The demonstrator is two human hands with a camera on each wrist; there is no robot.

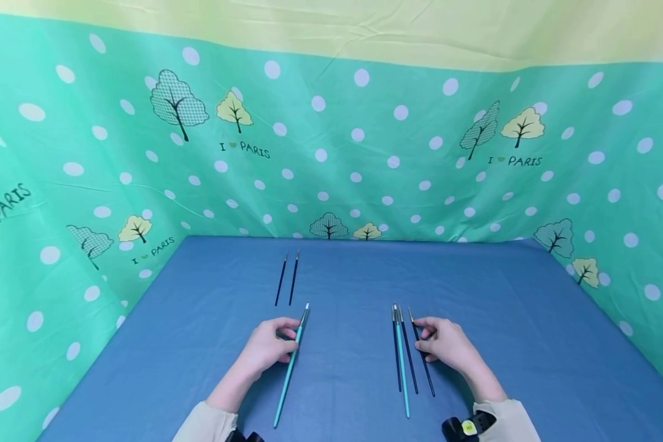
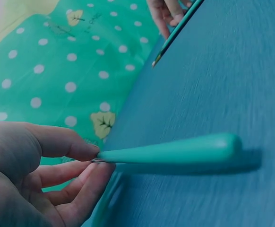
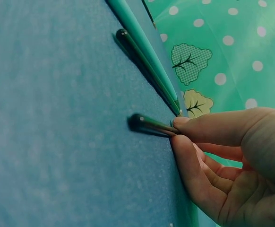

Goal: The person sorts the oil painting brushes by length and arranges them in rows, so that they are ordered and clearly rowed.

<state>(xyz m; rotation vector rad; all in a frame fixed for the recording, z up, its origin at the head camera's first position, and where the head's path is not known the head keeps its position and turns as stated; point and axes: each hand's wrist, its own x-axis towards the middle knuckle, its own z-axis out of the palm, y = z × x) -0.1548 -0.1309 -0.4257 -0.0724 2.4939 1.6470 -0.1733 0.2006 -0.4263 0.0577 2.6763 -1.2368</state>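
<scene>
My left hand pinches a teal-handled paintbrush between thumb and fingers. Its pale tip points away from me, and its thick handle end shows large in the left wrist view. On the right, my right hand pinches a thin dark paintbrush, whose rounded end faces the right wrist camera. Just left of that brush lie another teal paintbrush and two dark paintbrushes, one on its left and one on its right.
Farther back on the blue tabletop, two more thin dark paintbrushes lie side by side, left of centre. A green dotted cloth with printed trees hangs behind and along both sides.
</scene>
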